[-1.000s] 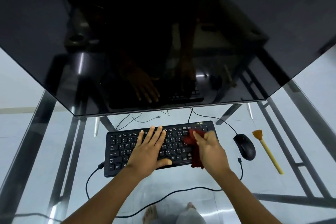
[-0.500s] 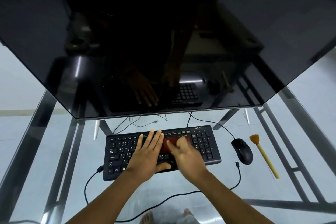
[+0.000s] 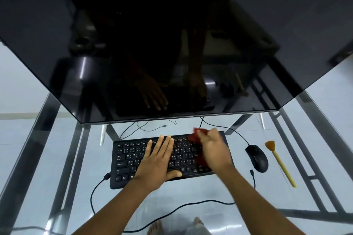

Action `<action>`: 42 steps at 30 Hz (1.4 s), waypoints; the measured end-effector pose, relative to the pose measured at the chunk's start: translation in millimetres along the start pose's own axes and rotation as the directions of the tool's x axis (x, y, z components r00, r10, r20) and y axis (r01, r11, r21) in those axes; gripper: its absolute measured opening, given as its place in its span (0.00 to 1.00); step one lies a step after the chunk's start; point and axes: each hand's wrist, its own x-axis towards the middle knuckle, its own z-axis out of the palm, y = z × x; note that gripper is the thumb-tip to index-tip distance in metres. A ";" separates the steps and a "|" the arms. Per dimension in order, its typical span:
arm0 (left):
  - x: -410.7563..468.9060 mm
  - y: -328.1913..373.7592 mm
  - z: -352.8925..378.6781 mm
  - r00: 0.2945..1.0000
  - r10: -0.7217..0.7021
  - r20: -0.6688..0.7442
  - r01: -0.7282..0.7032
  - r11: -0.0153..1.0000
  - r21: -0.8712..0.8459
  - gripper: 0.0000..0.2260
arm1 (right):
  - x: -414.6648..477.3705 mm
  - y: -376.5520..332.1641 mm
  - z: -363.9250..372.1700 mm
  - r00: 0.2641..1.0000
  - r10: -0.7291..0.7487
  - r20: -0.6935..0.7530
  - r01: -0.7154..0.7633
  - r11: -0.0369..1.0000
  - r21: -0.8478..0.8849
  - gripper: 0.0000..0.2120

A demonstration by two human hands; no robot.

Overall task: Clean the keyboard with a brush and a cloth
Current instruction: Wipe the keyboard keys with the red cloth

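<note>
One wide dark monitor (image 3: 172,44) fills the upper half of the view, its glossy screen mirroring the hands and keys below it. It stands on a glass desk (image 3: 63,181) with a metal frame (image 3: 28,149); pale floor tiles show through the glass.

Just in front of the monitor's lower edge lies the black keyboard (image 3: 126,158), flat on the glass and slightly skewed, its right end farther from the person than its left. Both hands are on it, side by side but not touching each other.

The left hand (image 3: 156,164) lies flat across the middle of the keys, fingers straight and a little spread, the thumb resting along the near edge. It holds nothing.

The right hand (image 3: 214,150) covers the right part of the keyboard, fingers bent over a red cloth (image 3: 196,132) and holding it against the keys (the hand is blurred, so the exact grip is hard to read). Some cloth sticks out past the fingertips at the keyboard's far edge, and more shows under the palm on the side facing the left hand.

A black mouse (image 3: 257,158) sits on the glass right of the keyboard. Just beyond it lies the brush (image 3: 280,164), yellow handle toward the person, orange bristles away, well apart from both hands.

Thin black cables (image 3: 172,213) trail across the glass near the person.
</note>
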 end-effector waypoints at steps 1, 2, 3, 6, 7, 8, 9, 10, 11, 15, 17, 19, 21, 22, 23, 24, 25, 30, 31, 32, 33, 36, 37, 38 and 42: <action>-1.1 0.0 -0.5 1.000 0.002 0.000 -0.002 1.000 0.014 0.45 | 7.4 12.3 -6.7 0.985 0.170 0.007 -0.170 0.977 0.129 0.13; -2.0 0.0 -0.9 1.000 0.007 -0.006 -0.007 1.000 0.020 0.44 | 10.3 20.0 -10.3 0.966 0.259 0.005 -0.255 0.946 0.198 0.16; -3.0 -0.5 -0.1 1.000 0.012 -0.014 -0.012 1.000 0.018 0.43 | 7.0 21.2 -10.3 0.960 0.279 0.018 -0.274 0.927 0.256 0.18; -4.9 -1.7 0.8 1.000 0.015 -0.027 -0.015 1.000 0.005 0.43 | -24.5 -1.5 -7.0 0.965 0.229 0.130 -0.257 0.923 0.287 0.18; -4.6 -1.8 0.4 1.000 0.015 -0.022 -0.015 1.000 0.008 0.43 | -34.0 -8.5 -10.3 0.964 0.193 0.181 -0.243 0.916 0.319 0.19; -4.0 -1.5 0.0 1.000 0.015 -0.016 -0.015 1.000 0.012 0.43 | -37.7 -8.9 -13.9 0.962 0.184 0.201 -0.246 0.907 0.343 0.19; -3.5 -1.2 -0.2 1.000 0.015 -0.014 -0.015 1.000 0.014 0.43 | -35.6 -3.5 -19.0 0.958 0.225 0.180 -0.281 0.870 0.406 0.19; -3.4 -1.6 -0.2 1.000 0.013 -0.015 -0.013 1.000 0.015 0.43 | -29.6 4.8 -24.2 0.947 0.278 0.161 -0.322 0.801 0.504 0.17; -3.7 -2.2 -0.3 1.000 0.011 -0.017 -0.011 1.000 0.014 0.43 | -22.2 14.0 -30.5 0.932 0.319 0.175 -0.357 0.707 0.611 0.17; -4.8 -2.1 -0.7 1.000 0.007 0.005 -0.007 1.000 0.014 0.43 | -21.8 23.1 -23.1 0.923 0.356 0.146 -0.360 0.666 0.653 0.17; -4.4 -1.9 -0.9 1.000 0.007 0.013 -0.007 1.000 0.011 0.43 | -37.6 13.4 -12.9 0.940 0.290 0.180 -0.341 0.821 0.457 0.18; -3.8 -2.0 -1.0 1.000 0.008 0.011 -0.008 1.000 0.011 0.43 | -48.2 9.5 -12.9 0.956 0.190 0.223 -0.265 0.887 0.379 0.19; -3.9 -2.4 -0.7 1.000 0.005 0.008 -0.005 1.000 0.009 0.43 | -42.6 12.2 -27.1 0.940 0.265 0.214 -0.338 0.800 0.495 0.17; -3.9 -2.4 -0.3 1.000 0.005 0.004 -0.005 1.000 0.010 0.43 | -36.6 17.5 -33.1 0.921 0.341 0.188 -0.386 0.736 0.556 0.17; -3.9 -2.1 0.0 1.000 0.006 0.003 -0.006 1.000 0.012 0.43 | -30.8 22.1 -37.9 0.903 0.401 0.156 -0.408 0.684 0.604 0.16; -4.3 -2.1 0.0 1.000 0.007 0.001 -0.007 1.000 0.014 0.43 | -28.1 23.6 -38.6 0.891 0.436 0.129 -0.419 0.678 0.603 0.16; -4.0 -2.0 0.1 1.000 0.008 0.002 -0.008 1.000 0.011 0.42 | -27.9 20.4 -37.4 0.899 0.427 0.103 -0.400 0.700 0.591 0.16; -4.2 -0.9 -2.0 1.000 0.007 0.018 -0.007 1.000 -0.013 0.43 | -50.4 -0.4 -0.8 0.967 0.145 0.208 -0.209 0.921 0.329 0.20; -4.1 -0.6 -2.3 1.000 0.006 0.020 -0.006 1.000 -0.017 0.43 | -47.8 -0.9 -3.4 0.967 0.142 0.210 -0.205 0.924 0.322 0.20; -4.3 -0.7 -2.6 1.000 0.004 0.022 -0.003 1.000 -0.019 0.43 | -43.3 0.8 -9.3 0.968 0.157 0.198 -0.221 0.906 0.361 0.21; -4.5 -1.4 -2.9 1.000 0.002 0.027 -0.001 1.000 -0.016 0.43 | -38.6 5.5 -14.5 0.966 0.199 0.165 -0.251 0.870 0.423 0.19; -7.6 -6.8 -4.5 0.999 -0.015 0.053 0.014 1.000 0.007 0.45 | -32.1 12.0 -24.7 0.949 0.307 0.077 -0.308 0.841 0.445 0.14; -10.1 -10.4 -5.9 0.998 -0.040 0.057 0.040 0.999 -0.003 0.46 | -33.3 9.5 -22.9 0.950 0.303 0.073 -0.304 0.846 0.438 0.15; -13.9 -15.2 -7.1 0.996 -0.075 0.044 0.076 0.997 -0.026 0.48 | -37.9 3.8 -18.0 0.971 0.230 0.066 -0.238 0.908 0.346 0.17; -41.8 -46.0 -9.9 0.958 -0.284 -0.041 0.272 0.945 -0.182 0.53 | -65.5 -12.7 16.2 0.954 -0.211 0.212 0.198 0.977 0.082 0.16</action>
